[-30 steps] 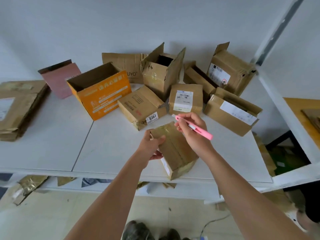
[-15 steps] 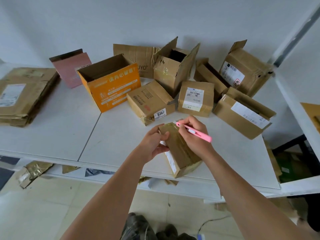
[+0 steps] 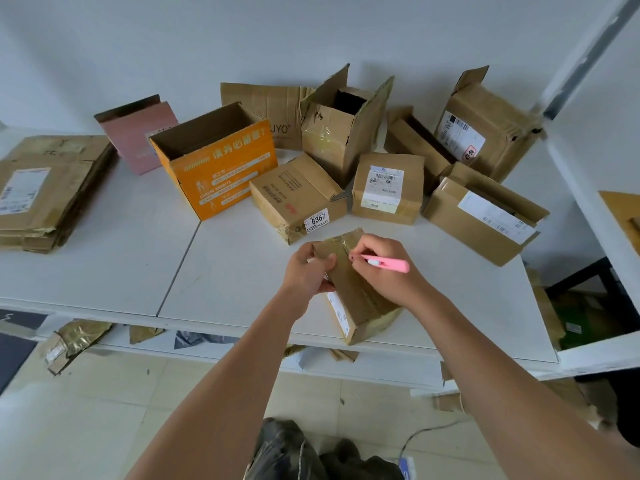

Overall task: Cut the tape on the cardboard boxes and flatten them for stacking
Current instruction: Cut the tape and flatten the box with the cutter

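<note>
A small taped cardboard box (image 3: 360,299) lies on the white table (image 3: 104,271) near its front edge. My left hand (image 3: 310,271) grips the box's far left corner. My right hand (image 3: 381,271) holds a pink utility knife (image 3: 388,264) with its tip down on the shiny tape along the top of the box. Behind it stand several more boxes, among them one with a 6367 sticker (image 3: 294,199) and one with a white label (image 3: 388,187).
An open orange box (image 3: 221,168), a pink box (image 3: 138,133), a tall open box (image 3: 343,129) and others crowd the back of the table. A stack of flattened cardboard (image 3: 45,192) lies at the left. Cardboard scraps (image 3: 72,341) lie on a lower shelf.
My right hand has brought the knife tip down from above the box's far edge onto its taped top. My left hand has shifted its grip on the far left corner. The view shifted slightly.
</note>
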`<state>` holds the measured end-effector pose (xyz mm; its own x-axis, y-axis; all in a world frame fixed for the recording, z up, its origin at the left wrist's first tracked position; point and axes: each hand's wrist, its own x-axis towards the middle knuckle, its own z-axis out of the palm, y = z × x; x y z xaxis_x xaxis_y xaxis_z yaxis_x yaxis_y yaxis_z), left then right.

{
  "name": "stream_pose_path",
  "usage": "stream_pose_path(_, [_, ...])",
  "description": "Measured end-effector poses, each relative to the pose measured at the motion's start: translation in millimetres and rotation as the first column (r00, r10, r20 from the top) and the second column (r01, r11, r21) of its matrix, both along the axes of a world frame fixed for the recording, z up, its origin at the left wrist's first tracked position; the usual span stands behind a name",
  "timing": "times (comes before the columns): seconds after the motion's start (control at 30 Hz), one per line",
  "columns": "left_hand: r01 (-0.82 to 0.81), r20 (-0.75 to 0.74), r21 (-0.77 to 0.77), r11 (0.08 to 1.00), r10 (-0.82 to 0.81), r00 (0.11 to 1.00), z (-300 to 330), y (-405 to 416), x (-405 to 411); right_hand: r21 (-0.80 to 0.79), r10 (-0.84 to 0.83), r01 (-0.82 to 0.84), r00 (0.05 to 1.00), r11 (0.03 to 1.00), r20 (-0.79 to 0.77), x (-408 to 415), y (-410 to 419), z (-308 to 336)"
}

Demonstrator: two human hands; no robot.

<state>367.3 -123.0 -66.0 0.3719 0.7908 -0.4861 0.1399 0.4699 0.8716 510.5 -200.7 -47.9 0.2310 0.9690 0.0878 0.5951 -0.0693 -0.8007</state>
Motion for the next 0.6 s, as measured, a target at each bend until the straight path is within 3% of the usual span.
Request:
stream_pose_path(0.27, [-0.026, -0.118, 0.160, 0.987, 0.045, 0.992, -6, -4, 3, -0.180, 0.000, -0.029, 0.987, 0.983, -0.158, 8, -71, 9])
stream_pose_path(0.47, [0.000, -0.182, 0.212, 0.977, 0.039, 0.983, -4, -6, 5, -0.050, -0.020, 0.009, 0.972, 0.999, -0.236, 0, -116, 8])
stream_pose_path(0.6, [0.000, -0.210, 0.233, 0.972, 0.051, 0.976, 0, -9, 10, -0.003, -0.186, 0.202, 0.898, 0.979, -0.398, 0, -130, 2])
